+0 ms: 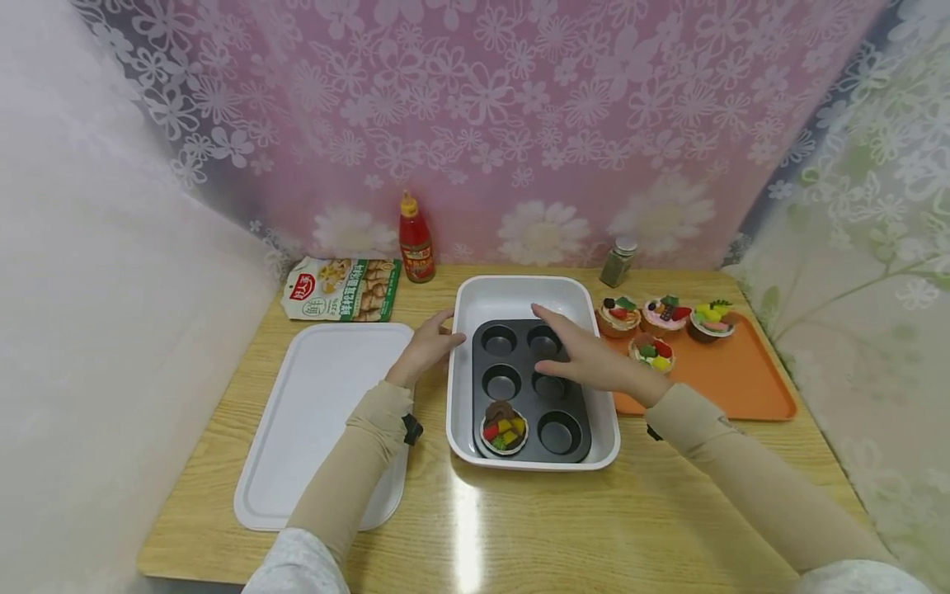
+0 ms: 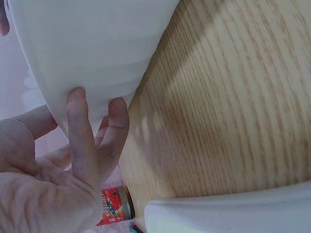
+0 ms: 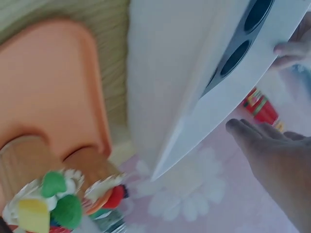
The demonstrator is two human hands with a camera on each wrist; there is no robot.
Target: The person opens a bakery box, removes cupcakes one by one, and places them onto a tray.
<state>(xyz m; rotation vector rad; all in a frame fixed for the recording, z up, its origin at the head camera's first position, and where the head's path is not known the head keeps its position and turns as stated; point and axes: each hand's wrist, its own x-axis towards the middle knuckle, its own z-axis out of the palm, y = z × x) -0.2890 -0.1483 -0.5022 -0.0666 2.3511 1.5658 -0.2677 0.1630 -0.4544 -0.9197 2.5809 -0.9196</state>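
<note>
A deep white tray (image 1: 512,299) holds a dark muffin pan (image 1: 525,353) with one toy cupcake (image 1: 505,429) in its near left cup. My left hand (image 1: 428,350) grips the deep tray's left wall. In the left wrist view, fingertips (image 2: 77,99) touch the outer wall while the thumb passes behind the rim. Over the pan's right side, my right hand (image 1: 590,356) hovers with thumb and fingers spread, holding nothing. Several decorated cupcakes (image 1: 653,356) sit toward the left and back of an orange tray (image 1: 742,388), right of the deep tray.
A flat white tray (image 1: 315,429) lies to the left. Behind it are a food packet (image 1: 343,289) and a red sauce bottle (image 1: 416,243). A small spice jar (image 1: 618,261) stands at the back right, near the curtain (image 1: 482,124). Wooden tabletop (image 1: 549,528) shows in front.
</note>
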